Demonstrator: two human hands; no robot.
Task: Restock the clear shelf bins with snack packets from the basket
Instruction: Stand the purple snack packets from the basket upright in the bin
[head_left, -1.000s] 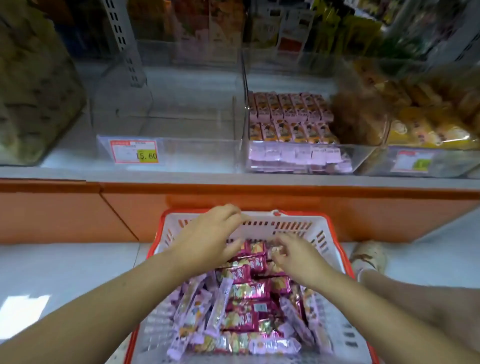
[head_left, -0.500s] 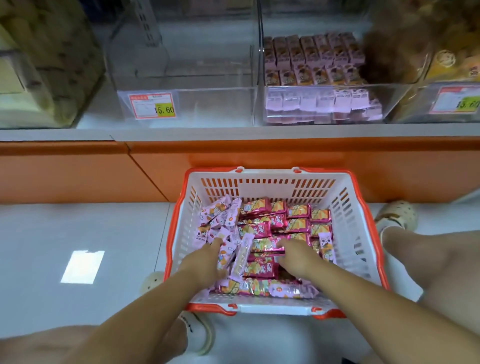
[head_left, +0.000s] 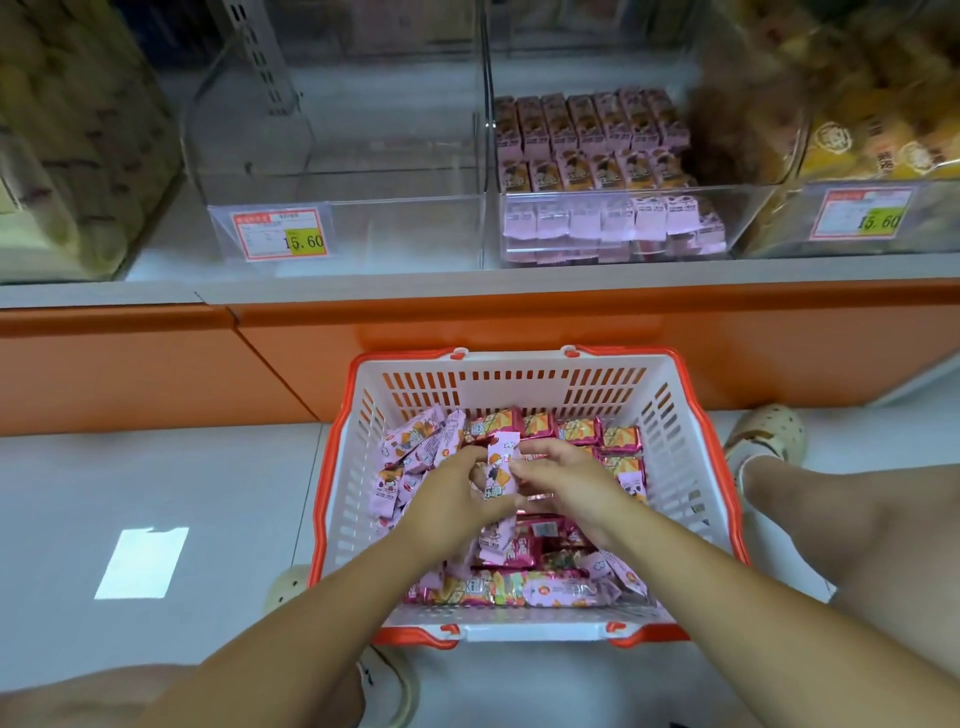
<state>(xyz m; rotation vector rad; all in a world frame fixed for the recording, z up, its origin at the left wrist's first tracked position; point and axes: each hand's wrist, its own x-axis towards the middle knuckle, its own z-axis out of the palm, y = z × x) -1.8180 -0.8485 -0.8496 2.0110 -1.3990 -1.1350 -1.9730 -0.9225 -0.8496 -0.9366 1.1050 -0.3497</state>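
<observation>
Roughly mid-restock, judging by what sits where.

Crouching over basket (head_left: 691, 415), both hands inside it. Gripping one pale pink packet (head_left: 500, 467) with left hand (head_left: 452, 491), curling fingers round its lower half. Pinching same packet's right edge with right hand (head_left: 566, 478), fingers bent, not flat. Holding it upright, lifted just above the heap, near basket's middle. Cannot tell whether more packets are tucked under either palm.

Done: right bin (head_left: 748, 223), up beyond basket's far rim and slightly right, stocked with neat rows (head_left: 587, 140) of pink packets, about level with its front wall. Possibly the same pale pink kind as in hand, with print too small to confirm.

Left: plenty. Covering basket's floor, loose packets (head_left: 524, 592): pale pink ones heaped toward basket's left wall and near rim, red-foil ones (head_left: 576, 431) lined along its far wall. Nothing visible in left bin (head_left: 395, 234), up beyond basket's far rim and slightly left, apart from price tag (head_left: 280, 234) on its front. Probably meant for one of the two kinds, but only a guess.

Step in hand: picking up or squaring one packet before carrying it past basket's far rim to a bin. Not yet clear of basket. Many trips to go at this rate, fewer if taking handfuls.

Also: shoe (head_left: 769, 436) just right of basket.
</observation>
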